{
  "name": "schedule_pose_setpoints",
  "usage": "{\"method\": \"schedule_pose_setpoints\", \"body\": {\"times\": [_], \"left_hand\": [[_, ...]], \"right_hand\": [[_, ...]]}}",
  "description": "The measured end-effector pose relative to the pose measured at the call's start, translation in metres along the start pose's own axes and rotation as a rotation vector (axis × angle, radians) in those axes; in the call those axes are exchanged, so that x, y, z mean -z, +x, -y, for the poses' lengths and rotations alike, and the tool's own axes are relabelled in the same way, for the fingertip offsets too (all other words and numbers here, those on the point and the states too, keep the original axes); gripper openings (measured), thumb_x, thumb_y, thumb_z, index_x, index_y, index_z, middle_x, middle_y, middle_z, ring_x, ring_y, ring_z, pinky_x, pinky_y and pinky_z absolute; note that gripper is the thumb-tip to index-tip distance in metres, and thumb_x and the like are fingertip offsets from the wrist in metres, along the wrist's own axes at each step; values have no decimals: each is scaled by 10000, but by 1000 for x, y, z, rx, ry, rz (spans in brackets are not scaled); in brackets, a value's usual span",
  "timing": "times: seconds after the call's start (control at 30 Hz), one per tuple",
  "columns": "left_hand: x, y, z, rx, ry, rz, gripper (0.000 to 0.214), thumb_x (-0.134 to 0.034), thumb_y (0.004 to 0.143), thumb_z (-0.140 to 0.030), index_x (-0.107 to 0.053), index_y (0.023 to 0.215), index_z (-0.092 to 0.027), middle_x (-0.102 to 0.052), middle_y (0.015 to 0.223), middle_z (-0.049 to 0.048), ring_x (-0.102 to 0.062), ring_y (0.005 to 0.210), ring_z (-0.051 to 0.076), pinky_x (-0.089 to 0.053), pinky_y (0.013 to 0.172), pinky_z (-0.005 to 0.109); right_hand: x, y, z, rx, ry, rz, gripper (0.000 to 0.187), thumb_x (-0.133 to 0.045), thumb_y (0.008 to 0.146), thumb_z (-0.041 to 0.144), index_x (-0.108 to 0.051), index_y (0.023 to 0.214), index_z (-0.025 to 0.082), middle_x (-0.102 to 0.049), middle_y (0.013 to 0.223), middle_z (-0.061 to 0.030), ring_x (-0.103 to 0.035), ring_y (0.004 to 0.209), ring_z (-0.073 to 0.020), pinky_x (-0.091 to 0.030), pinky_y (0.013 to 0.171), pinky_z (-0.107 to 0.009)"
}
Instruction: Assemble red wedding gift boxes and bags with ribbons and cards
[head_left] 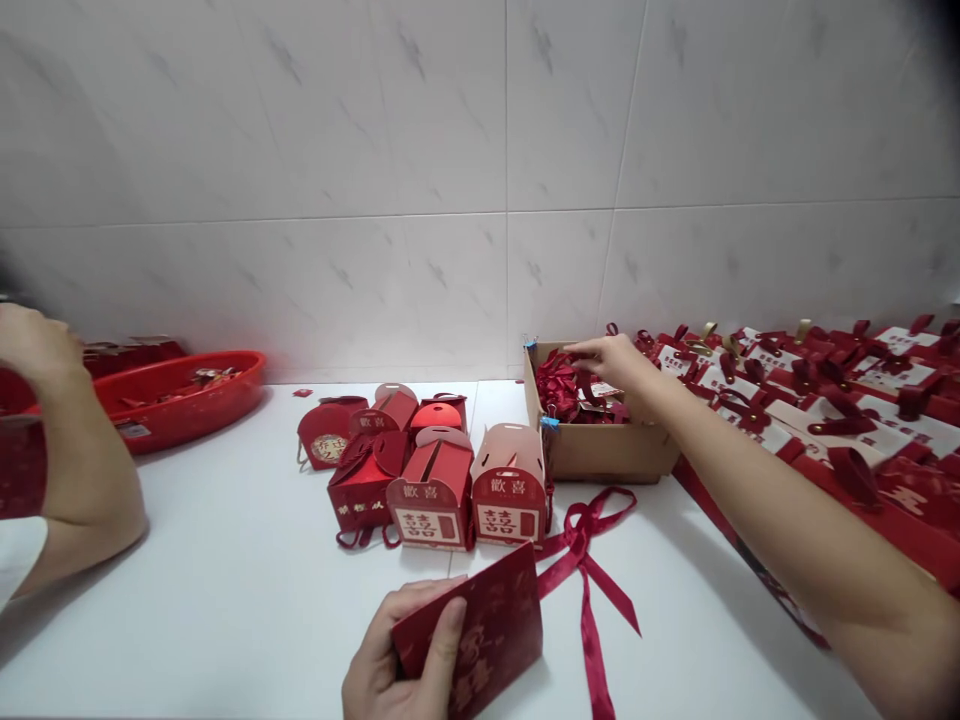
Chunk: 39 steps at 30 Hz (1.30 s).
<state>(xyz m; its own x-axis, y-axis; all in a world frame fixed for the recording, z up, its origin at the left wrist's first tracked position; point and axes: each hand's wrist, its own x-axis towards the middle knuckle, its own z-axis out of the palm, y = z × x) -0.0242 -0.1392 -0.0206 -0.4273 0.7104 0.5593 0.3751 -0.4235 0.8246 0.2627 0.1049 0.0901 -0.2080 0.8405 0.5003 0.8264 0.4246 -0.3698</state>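
In the lower middle, my left hand (409, 650) grips a dark red gift box (495, 625) with gold print, thumb on its face and fingers behind. It tilts up to the right just above the white table. A red ribbon tied in a bow (577, 540) lies beside it; whether the two are joined is hidden. My right hand (611, 362) reaches over an open cardboard box (607, 455) holding red ribbon bows (557, 388). Its index finger is stretched out over the bows; the lower fingers are partly hidden.
Several red paper gift boxes (431, 495) stand in a group mid-table. Rows of finished-looking red and white boxes with ribbon handles (847, 400) fill the right side. A red plastic basin (195, 415) with small items sits left, near another person's arm (94, 460). A tiled wall (375, 290) rises behind.
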Motion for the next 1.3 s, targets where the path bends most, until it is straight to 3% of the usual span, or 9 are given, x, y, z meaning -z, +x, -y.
{"method": "schedule_pose_setpoints", "body": {"times": [0.2,0.43,0.63,0.73,0.83,0.93,1.03,1.13,1.3], "left_hand": [[-9,-7,-9,181,-117,-45,190,-734,711,-357,-667,700,-179,-652,675,-3,-604,609,110,-507,596,140],[-11,-7,-4,212,-112,2,242,-733,717,-382,-632,696,-163,-613,639,-9,-583,575,114,-488,548,160],[-23,-4,-3,227,-107,56,254,-724,727,-394,-625,712,-160,-617,621,-6,-577,577,118,-476,552,167],[-31,-3,-6,272,-141,16,252,-721,730,-398,-620,724,-167,-612,635,-14,-568,602,115,-462,572,165],[-33,1,-5,231,-108,59,256,-712,736,-400,-623,712,-161,-612,632,-6,-561,592,120,-458,556,174],[-31,6,-4,175,-54,123,256,-698,749,-398,-626,715,-155,-614,627,3,-563,580,128,-465,542,186],[-31,9,-3,156,-35,122,260,-687,757,-402,-622,717,-153,-613,629,5,-571,576,132,-477,542,195],[-39,9,-3,135,-25,79,243,-691,759,-392,-622,750,-159,-622,662,10,-595,611,146,-498,576,214],[-47,9,-6,73,6,4,246,-709,754,-364,-624,898,-184,-665,883,49,-641,788,181,-532,711,263]], "right_hand": [[-6,-32,8,-113,253,-252,331,-608,826,404,-609,1021,137,-720,838,-91,-674,756,-198,-514,695,-310],[-28,-41,4,-60,445,-161,360,-596,782,472,-673,951,164,-715,933,-85,-662,853,-206,-505,779,-322],[-29,-39,-13,-139,433,-177,392,-573,790,504,-581,998,172,-677,759,-55,-598,620,-175,-477,613,-311],[-28,-37,-21,-147,433,-259,357,-608,744,514,-598,869,180,-663,836,-79,-620,803,-224,-489,744,-375],[-26,-35,-25,-137,439,-395,351,-698,639,517,-627,729,185,-620,1070,-124,-526,1112,-301,-390,980,-468],[-20,-36,-22,-124,510,-456,349,-702,638,507,-655,753,180,-635,1008,-115,-568,1038,-286,-423,951,-476],[-7,-41,-10,-90,625,-431,353,-657,710,504,-649,854,182,-657,823,-58,-633,794,-204,-523,740,-371],[12,-53,16,25,930,-371,300,-711,721,458,-619,867,212,-634,762,0,-618,699,-139,-515,638,-276],[33,-85,74,648,1565,179,114,-715,806,296,-614,796,243,-581,610,75,-555,531,-55,-479,627,-218]]}}
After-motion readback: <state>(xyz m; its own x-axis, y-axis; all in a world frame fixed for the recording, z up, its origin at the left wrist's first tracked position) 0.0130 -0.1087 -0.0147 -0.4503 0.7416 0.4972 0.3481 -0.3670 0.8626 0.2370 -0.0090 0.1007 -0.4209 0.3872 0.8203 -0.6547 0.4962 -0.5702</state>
